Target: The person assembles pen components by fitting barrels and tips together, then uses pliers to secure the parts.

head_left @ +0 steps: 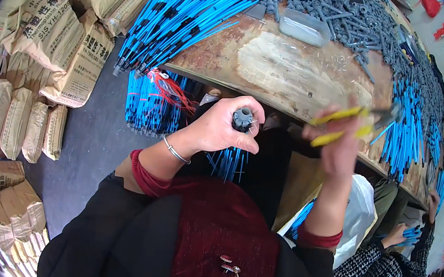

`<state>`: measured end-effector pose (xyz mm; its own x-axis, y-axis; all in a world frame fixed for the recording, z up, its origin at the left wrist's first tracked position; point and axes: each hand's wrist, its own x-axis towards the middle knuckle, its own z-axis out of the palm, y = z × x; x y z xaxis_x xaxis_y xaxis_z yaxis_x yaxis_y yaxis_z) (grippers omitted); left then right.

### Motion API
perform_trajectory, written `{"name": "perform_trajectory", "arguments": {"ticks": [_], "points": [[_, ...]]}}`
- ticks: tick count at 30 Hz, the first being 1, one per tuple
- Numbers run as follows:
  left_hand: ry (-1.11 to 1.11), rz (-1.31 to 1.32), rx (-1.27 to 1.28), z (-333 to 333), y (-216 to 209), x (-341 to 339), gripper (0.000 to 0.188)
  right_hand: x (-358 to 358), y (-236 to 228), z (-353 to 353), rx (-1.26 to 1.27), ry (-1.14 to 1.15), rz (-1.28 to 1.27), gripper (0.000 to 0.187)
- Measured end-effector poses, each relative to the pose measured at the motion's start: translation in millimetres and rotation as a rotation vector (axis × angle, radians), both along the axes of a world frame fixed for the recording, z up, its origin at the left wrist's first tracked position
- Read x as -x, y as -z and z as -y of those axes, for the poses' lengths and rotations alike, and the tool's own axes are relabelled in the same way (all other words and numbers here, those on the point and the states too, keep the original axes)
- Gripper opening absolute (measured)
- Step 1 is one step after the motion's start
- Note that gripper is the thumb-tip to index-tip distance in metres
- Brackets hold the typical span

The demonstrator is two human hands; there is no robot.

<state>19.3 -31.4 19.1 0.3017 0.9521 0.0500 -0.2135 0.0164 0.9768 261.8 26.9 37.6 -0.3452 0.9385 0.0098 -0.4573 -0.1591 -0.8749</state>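
Note:
My left hand [215, 124] is closed around a grey ribbed plastic fitting [243, 118], its round open end turned up, just off the table's near edge. Thin pale slivers stick out beside the thumb and fingers. Below that hand a spray of blue rods [228, 164] hangs down; I cannot tell whether they join the fitting. To the right, my right hand [341, 150], smeared by motion, grips yellow-handled pliers [364, 131]. Their dark jaws point right, over the table edge, and look blurred too.
The worn wooden table [275, 62] bears a clear plastic box [304, 28], a heap of grey fittings [342, 20] and bundled blue rods [187, 12]. Stacked paper sacks [52, 34] stand at left. A co-worker's hand [395, 235] holds blue rods at lower right, near a white bag [360, 211].

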Motion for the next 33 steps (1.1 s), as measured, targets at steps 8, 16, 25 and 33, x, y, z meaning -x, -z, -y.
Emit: {"name": "perform_trajectory", "arguments": {"ticks": [8,16,25,33], "points": [[0.029,-0.012,0.003,-1.7,-1.7,-7.0,0.042,7.1,17.2,55.9,-0.765,0.250,0.913,0.054],[-0.045,-0.220,-0.055,3.7,-8.2,-10.5,0.042,-1.3,5.8,36.1,-1.598,0.411,1.357,0.044],[-0.140,-0.287,-0.020,2.5,-11.4,-17.9,0.044,8.1,13.3,61.2,-1.276,0.350,1.382,0.057],[0.102,-0.135,0.010,2.5,-11.8,-20.5,0.044,-42.9,-40.1,39.7,-0.218,-0.762,1.098,0.057]]}}
